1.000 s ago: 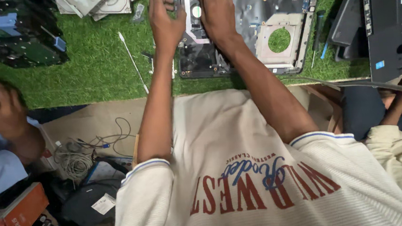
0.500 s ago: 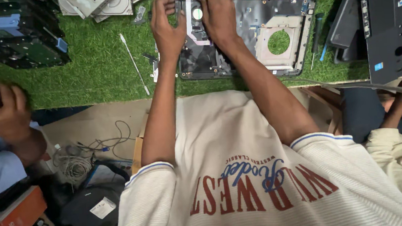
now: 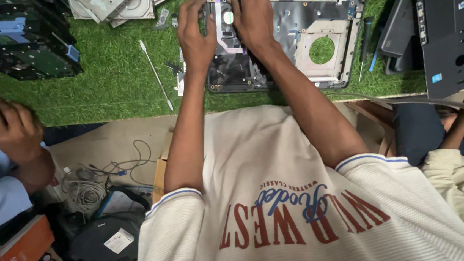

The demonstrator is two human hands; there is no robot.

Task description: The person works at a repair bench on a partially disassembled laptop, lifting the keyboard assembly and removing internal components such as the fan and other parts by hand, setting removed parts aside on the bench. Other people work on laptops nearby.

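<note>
The opened laptop base [image 3: 286,43], its dark inner tray stripped bare with a round fan cutout toward its right end, lies on the green turf mat [image 3: 112,84] near the mat's far edge, a little right of the middle. In the head view, the only one there is, both of the person's arms stretch out over it. The left hand [image 3: 196,36] rests flat on the near-left part of the base, fingers spread and pointing away, holding nothing that I can make out. The right hand [image 3: 251,14] presses down on the small circuit board [image 3: 221,4] at the far-left part of the base, its fingers curled over the board's edge; whether it pinches the board or merely presses on it cannot be told. A pale ribbon strip [image 3: 231,39] and a round white disc sit between the two hands.

To the left of the base a thin white pry tool [image 3: 154,73] lies slanted on the turf. A stack of grey metal drives [image 3: 117,2] lies at the mat's far edge, and dark boards with a blue edge [image 3: 21,45] are piled in its far-left corner. A black laptop cover [image 3: 452,24] takes up the right edge. Another person's hands [image 3: 5,118] are clasped at the near-left edge. Below the mat, tangled cables [image 3: 90,186] lie on the floor.
</note>
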